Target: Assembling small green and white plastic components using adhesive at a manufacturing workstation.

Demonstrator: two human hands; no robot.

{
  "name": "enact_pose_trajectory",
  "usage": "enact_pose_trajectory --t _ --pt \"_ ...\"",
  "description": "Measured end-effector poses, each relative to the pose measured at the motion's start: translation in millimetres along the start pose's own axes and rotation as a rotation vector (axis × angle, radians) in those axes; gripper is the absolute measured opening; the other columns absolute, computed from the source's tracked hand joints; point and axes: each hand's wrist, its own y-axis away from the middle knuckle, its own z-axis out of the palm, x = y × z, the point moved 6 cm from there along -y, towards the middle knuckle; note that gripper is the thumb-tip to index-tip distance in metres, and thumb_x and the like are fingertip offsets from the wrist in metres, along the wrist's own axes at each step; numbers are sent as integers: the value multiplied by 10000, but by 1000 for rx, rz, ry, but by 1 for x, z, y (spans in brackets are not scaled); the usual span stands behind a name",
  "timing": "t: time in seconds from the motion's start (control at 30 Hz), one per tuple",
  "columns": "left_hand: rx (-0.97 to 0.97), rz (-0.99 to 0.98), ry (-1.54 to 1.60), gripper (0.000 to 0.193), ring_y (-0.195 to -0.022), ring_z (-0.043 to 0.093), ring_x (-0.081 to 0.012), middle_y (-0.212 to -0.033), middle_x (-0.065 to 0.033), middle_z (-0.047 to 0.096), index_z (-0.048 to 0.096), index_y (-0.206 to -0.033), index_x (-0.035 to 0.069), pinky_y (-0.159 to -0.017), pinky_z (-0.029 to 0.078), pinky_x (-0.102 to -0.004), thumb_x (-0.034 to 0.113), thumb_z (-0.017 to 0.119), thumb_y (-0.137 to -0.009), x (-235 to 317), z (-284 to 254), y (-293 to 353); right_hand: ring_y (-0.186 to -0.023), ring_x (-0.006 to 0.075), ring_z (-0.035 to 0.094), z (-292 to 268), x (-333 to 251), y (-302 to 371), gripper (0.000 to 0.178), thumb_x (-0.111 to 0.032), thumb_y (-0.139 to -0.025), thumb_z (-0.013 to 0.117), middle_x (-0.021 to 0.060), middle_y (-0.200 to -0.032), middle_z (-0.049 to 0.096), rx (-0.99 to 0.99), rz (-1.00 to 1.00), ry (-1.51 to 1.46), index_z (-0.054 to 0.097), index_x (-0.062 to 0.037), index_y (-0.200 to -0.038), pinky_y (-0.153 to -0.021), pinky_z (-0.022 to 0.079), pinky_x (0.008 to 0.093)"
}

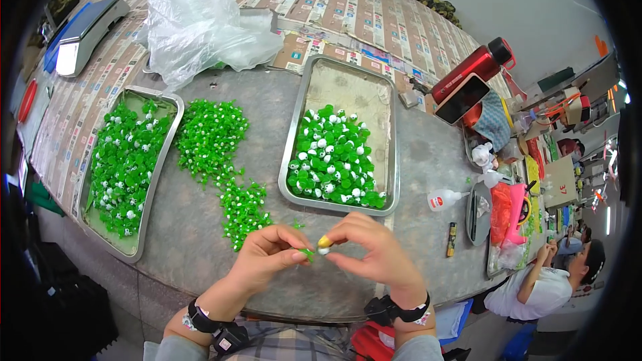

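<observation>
My left hand (267, 257) pinches a small green plastic piece (308, 254) between thumb and index finger. Just right of it, my right hand (371, 254) grips a small white bead-like piece (324, 251); its index fingertip wears a yellow cover. The two pieces are close together, and I cannot tell whether they touch. Beyond my hands stands a metal tray (364, 97) partly filled with green-and-white pieces (331, 160). Loose small green pieces (212, 135) with whitish tips are heaped on the table to its left, trailing toward my left hand. Another tray (160, 160) at the left is full of green-and-white pieces.
A clear plastic bag (207, 20) lies at the back, a scale (90, 37) far left. To the right are a red bottle (471, 70), phone (462, 98), white squeeze bottle (443, 199), small dark-and-gold cylinder (451, 239) and pink tool (515, 214). A person (535, 291) sits farther right.
</observation>
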Motion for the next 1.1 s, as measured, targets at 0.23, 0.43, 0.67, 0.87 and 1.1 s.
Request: enact_pose_trajectory --t 0.23,0.43,0.67,0.87,1.1 --pt "-113 26 62 84 -735 551 -157 -810 -86 552 526 -794 18 -656 460 -259 16 577 -727 0 2 1 -777 101 517 27 29 5 165 -35 -713 588 35 -817 553 111 228 -646 546 -11 -871 -698 411 222" --pt "-5 36 72 106 -694 557 -181 -760 -96 541 511 -755 31 -611 462 -282 55 603 -707 2 2 0 -762 96 512 23 32 9 165 -19 -724 576 28 -847 538 164 171 -691 540 2 -884 -679 413 216" --pt "-100 35 37 90 -727 549 -147 -825 -82 548 521 -810 14 -665 469 -258 1 566 -733 1 2 0 -763 89 513 29 30 7 255 -21 -727 579 37 -859 533 139 224 -706 493 3 -966 -671 416 201" --pt "-79 66 21 90 -732 552 -147 -830 -85 551 520 -816 6 -671 467 -257 3 564 -737 2 2 1 -762 71 525 42 49 7 252 -54 -736 590 33 -850 552 68 418 -967 507 11 -965 -647 420 185" --pt "-23 66 -48 85 -727 554 -141 -812 -80 556 520 -809 9 -662 468 -262 20 568 -740 1 -1 1 -747 86 544 40 51 9 193 -46 -735 586 39 -853 574 175 362 -821 525 2 -911 -649 430 192"
